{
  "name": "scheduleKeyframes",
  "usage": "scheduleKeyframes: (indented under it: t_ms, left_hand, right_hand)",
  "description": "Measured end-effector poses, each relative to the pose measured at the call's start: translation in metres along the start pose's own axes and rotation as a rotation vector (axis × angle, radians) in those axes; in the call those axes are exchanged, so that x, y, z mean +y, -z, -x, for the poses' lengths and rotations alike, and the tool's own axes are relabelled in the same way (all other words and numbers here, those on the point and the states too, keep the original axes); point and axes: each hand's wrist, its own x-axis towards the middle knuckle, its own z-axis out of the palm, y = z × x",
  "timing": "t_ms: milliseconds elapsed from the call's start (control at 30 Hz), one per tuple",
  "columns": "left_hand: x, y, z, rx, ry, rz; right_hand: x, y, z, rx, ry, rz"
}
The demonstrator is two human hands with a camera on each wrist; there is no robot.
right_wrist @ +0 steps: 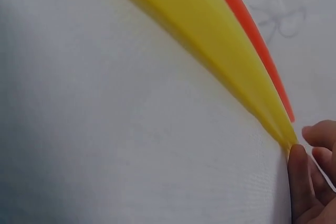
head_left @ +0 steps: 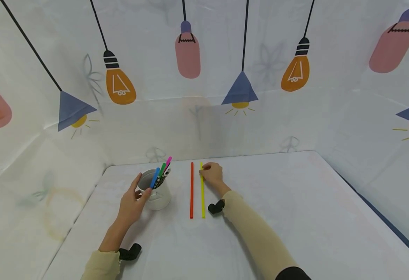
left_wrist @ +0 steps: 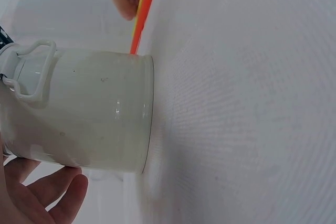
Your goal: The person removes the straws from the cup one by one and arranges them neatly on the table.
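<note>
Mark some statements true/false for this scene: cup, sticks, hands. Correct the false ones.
1. The left hand holds the cup. True.
2. The cup is upside down. False: its opening faces up.
3. The right hand is at the far end of the yellow stick. True.
4. The red stick lies between the cup and the yellow stick. True.
5. The red and yellow sticks cross each other. False: they lie side by side with a gap between them.
6. The cup is empty. False: sticks stand in it, among them a blue stick, a green stick and a pink stick.
</note>
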Motion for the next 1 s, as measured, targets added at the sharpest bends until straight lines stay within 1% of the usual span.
scheduleKeyframes:
  t_ms: [133,267,367,533,567,700,767,800,900,1000]
  left_hand:
    - [0.000,0.001,-0.001,-0.001,0.002,-0.004]
    - [0.001,0.002,-0.001,-0.004,0.012,0.004]
    - [0.001,0.002,-0.001,-0.010,0.021,0.011]
    - [0.002,0.001,-0.002,-0.017,0.020,0.007]
    - [0.002,0.001,-0.002,-0.016,0.020,0.007]
    - [0.001,0.000,-0.001,-0.012,0.017,0.004]
    - [0.000,0.000,-0.001,-0.012,0.018,0.001]
    - [0.000,0.000,-0.001,-0.013,0.018,0.000]
    - [0.000,0.000,-0.001,-0.011,0.019,-0.006]
    - [-0.001,-0.001,-0.001,-0.009,0.019,-0.006]
  right_hand:
    - [0.000,-0.002,0.000,0.020,0.023,-0.050]
    - [-0.008,-0.006,0.003,-0.008,0.051,-0.176]
    - [-0.020,-0.007,0.008,-0.059,0.084,-0.269]
    - [-0.053,-0.004,0.022,-0.142,0.189,-0.337]
    - [-0.063,0.000,0.028,-0.164,0.203,-0.342]
    - [-0.087,0.003,0.040,-0.242,0.257,-0.370]
    - [-0.097,0.004,0.045,-0.270,0.293,-0.365]
    - [-0.097,0.002,0.044,-0.281,0.315,-0.369]
    - [-0.105,0.003,0.050,-0.307,0.384,-0.360]
    - [-0.109,0.003,0.054,-0.307,0.436,-0.331]
